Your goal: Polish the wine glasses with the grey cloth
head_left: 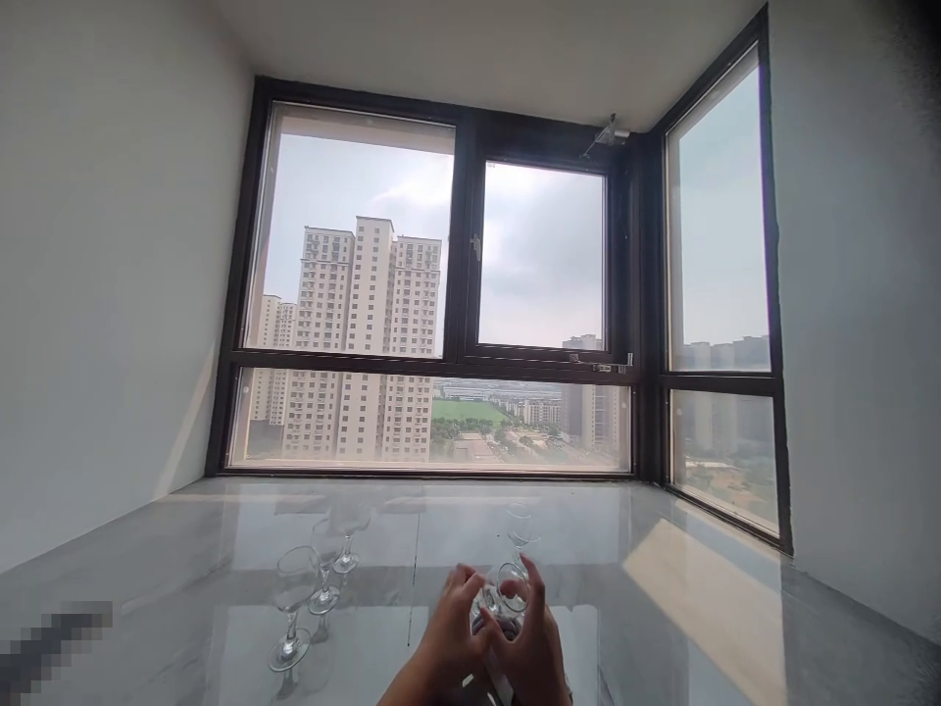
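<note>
My left hand (447,639) and my right hand (530,642) are together at the lower middle, fingers curled around a clear drinking glass (513,586). A round edge of this glass shows between the fingertips; the fingers hide much of the rest, so I cannot tell whether it has a stem. Just beyond my fingers, another clear glass (521,529) stands on the glossy grey surface. Off to the left, three stemmed glasses stand upright in a slanting row: a near one (289,642), a middle one (323,594) and a far one (346,557).
The grey marble-like sill (368,637) reflects the window and has a dark seam (414,579) left of my hands. Dark window frames (433,475) bound it at the back. A white wall (103,245) rises on the left, and another wall (853,343) on the right.
</note>
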The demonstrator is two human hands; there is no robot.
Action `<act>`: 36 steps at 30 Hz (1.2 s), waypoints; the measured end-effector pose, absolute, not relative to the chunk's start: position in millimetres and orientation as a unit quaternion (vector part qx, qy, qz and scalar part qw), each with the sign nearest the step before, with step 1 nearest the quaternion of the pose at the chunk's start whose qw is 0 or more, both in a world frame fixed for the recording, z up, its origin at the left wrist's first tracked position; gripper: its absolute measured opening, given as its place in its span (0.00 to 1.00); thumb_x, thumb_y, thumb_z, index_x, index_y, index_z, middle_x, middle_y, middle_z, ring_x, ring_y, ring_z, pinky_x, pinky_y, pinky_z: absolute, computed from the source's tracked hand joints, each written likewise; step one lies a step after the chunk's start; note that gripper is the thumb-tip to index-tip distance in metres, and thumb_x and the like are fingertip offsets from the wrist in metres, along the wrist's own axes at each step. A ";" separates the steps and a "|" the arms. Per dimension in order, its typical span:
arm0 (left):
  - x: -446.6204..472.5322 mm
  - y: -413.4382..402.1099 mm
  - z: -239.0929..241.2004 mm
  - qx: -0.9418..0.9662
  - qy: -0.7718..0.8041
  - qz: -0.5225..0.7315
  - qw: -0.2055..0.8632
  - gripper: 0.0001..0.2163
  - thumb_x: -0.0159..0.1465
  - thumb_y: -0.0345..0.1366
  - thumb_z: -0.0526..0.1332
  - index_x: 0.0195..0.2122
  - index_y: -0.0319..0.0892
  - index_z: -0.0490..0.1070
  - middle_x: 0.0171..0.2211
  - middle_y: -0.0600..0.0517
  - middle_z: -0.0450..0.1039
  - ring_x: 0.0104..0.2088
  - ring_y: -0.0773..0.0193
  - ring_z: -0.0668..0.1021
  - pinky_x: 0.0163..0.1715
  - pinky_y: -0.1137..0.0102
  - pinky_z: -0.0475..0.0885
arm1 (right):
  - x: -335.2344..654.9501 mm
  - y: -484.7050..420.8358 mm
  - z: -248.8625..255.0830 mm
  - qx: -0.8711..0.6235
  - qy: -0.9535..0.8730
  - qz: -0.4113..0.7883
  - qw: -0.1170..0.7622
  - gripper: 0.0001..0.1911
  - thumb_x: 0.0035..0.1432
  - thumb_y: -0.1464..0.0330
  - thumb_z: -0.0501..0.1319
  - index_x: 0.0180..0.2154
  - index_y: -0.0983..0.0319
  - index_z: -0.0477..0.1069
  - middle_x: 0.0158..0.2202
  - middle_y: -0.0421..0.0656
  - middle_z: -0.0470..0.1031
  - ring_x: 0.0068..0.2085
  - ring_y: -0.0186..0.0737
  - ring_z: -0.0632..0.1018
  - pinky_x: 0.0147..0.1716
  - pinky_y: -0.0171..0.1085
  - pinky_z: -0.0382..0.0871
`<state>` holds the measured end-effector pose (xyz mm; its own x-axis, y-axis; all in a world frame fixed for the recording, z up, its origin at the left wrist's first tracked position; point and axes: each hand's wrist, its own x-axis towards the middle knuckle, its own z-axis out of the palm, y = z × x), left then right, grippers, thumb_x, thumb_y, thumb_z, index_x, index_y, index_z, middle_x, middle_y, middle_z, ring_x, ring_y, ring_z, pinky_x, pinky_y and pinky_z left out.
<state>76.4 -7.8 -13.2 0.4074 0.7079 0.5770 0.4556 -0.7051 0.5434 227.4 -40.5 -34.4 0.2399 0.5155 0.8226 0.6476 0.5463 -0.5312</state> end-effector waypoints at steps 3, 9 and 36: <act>75.2 -8.3 -12.7 0.803 0.366 0.429 0.193 0.32 0.53 0.27 0.64 0.61 0.45 0.65 0.58 0.44 0.67 0.54 0.55 0.73 0.58 0.60 0.70 | 231.2 -44.8 -29.5 -0.495 -0.564 -0.064 0.657 0.40 0.59 0.56 0.65 0.67 0.58 0.52 0.38 0.43 0.81 0.38 0.48 0.84 0.38 0.45 0.80; 72.3 -7.9 -16.7 0.820 0.378 0.344 0.258 0.26 0.55 0.24 0.60 0.56 0.44 0.71 0.36 0.54 0.76 0.36 0.63 0.76 0.44 0.68 0.69 | 233.9 -49.2 -22.6 -0.512 -0.485 -0.050 0.707 0.41 0.58 0.47 0.65 0.64 0.58 0.56 0.42 0.48 0.81 0.41 0.51 0.83 0.40 0.46 0.78; 49.1 3.0 6.0 0.675 0.597 0.414 0.126 0.12 0.59 0.21 0.51 0.29 0.43 0.69 0.35 0.51 0.73 0.37 0.62 0.76 0.38 0.71 0.64 | 244.2 -31.7 -34.9 -0.568 -0.427 0.035 0.703 0.36 0.62 0.54 0.59 0.65 0.58 0.49 0.47 0.50 0.74 0.38 0.49 0.80 0.37 0.44 0.76</act>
